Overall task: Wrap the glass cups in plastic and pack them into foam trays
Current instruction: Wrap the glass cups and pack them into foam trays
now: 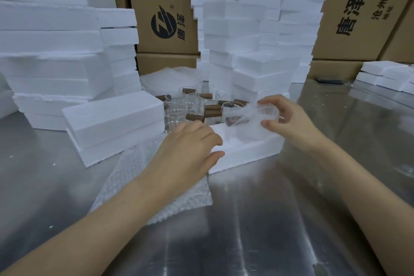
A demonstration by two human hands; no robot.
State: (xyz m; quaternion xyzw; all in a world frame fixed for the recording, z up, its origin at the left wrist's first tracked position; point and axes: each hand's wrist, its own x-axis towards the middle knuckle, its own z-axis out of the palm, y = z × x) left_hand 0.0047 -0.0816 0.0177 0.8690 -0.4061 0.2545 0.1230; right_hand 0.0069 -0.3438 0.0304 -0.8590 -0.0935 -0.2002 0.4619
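Head view: right hand point(289, 119) holds the wrapped cup point(251, 116) over the open foam tray point(246, 152) mid-table. Its fingers point(267, 123) are curled round the cup and pinch the plastic. Left hand point(190, 143) steadies the tray, fingers point(214, 139) bent over its left end, thumb on the near wall.

Advice: keep the tray pinned and the wrap tails tucked under. Lower the cup straight into its pocket with the brown handle lined up with the slot, and don't force it, since foam crumbles.

Around: unwrapped cups point(190, 107) stand just behind the tray, easy to knock. A closed foam box point(112, 119) sits left of the tray. Bubble wrap sheet point(161, 197) lies under the left forearm. Foam stacks point(257, 40) and cartons point(161, 6) line the table's point(246, 231) far edge.
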